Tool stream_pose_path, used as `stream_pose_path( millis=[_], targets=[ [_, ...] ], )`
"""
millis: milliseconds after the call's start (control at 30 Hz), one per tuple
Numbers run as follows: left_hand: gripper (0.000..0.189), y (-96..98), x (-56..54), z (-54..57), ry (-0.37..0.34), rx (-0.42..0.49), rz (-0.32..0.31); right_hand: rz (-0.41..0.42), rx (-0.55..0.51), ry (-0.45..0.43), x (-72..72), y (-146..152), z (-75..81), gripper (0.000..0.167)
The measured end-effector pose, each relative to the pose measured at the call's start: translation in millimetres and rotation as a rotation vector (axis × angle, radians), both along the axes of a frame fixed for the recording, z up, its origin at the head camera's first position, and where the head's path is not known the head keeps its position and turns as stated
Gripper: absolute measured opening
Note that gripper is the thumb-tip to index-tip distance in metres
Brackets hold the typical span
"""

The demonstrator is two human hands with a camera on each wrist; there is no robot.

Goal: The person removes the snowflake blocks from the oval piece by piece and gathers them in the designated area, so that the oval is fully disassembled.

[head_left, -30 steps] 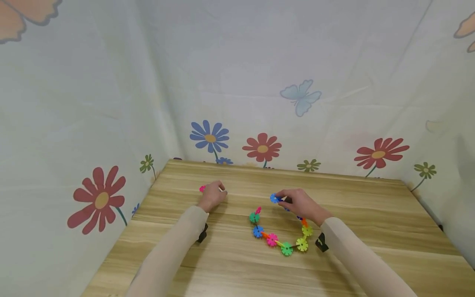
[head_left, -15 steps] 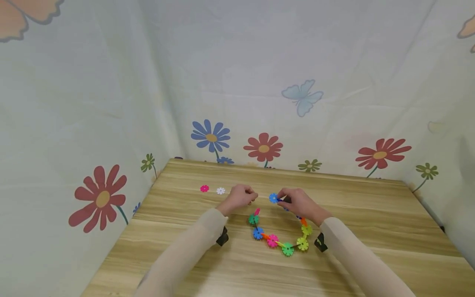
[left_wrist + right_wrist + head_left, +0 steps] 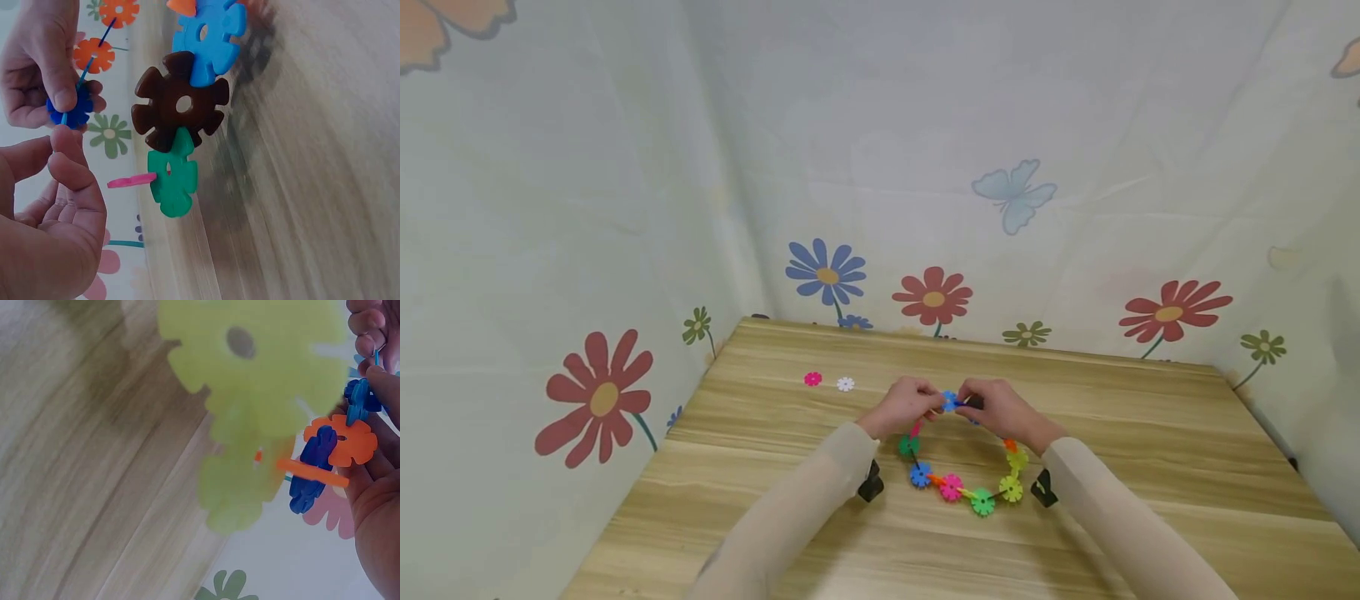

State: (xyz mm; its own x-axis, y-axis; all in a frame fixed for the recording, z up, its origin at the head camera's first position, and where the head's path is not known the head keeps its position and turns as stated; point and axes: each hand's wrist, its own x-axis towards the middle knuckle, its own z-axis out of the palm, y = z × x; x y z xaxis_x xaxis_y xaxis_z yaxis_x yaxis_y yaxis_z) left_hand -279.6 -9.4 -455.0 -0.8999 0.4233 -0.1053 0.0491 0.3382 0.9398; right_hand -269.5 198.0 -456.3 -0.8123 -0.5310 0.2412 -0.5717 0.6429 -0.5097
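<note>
A chain of slotted plastic snowflake discs curves between both hands, its near part hanging towards the table. My right hand pinches a dark blue disc near one end. At that end is a light blue disc, seen edge-on in the left wrist view. My left hand pinches its left edge with thumb and fingertips. The other end, a pink disc slotted into a green disc, lies just below my left hand. Brown disc, bright green disc and yellow disc follow along the loop.
Two loose discs, one pink and one white, lie on the wooden table left of my left hand. A flower-printed cloth stands behind the table and along its sides.
My left hand has moved right, from beside the white disc to the light blue disc, and now pinches it. My right hand stays nearly where it was, holding the chain.
</note>
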Motion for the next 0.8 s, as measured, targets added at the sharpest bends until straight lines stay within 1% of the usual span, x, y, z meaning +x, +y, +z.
stream_pose_path(
  millis=[200, 400, 567, 700, 800],
  targets=[
    [0.016, 2.4, -0.5, -3.4, -0.011, 0.013, -0.002, -0.010, 0.015, -0.008, -1.4, -0.9, -2.2, 0.012],
    [0.014, 2.7, -1.6, -4.8, -0.040, 0.027, 0.018, -0.007, 0.017, -0.019, 0.3, -1.3, 0.4, 0.012],
    [0.014, 3.9, -1.8, -4.5, -0.056, 0.050, 0.027, 0.001, 0.006, -0.072, 1.6, -0.5, 2.1, 0.020],
    [0.013, 4.3, -1.9, -5.3, -0.051, 0.053, 0.024, 0.034, 0.017, -0.079, 2.6, 1.1, 2.6, 0.027],
    [0.012, 4.4, -1.5, -5.4, -0.049, 0.052, 0.017, 0.053, 0.025, -0.063, 3.6, 2.1, 3.5, 0.028]
  ],
)
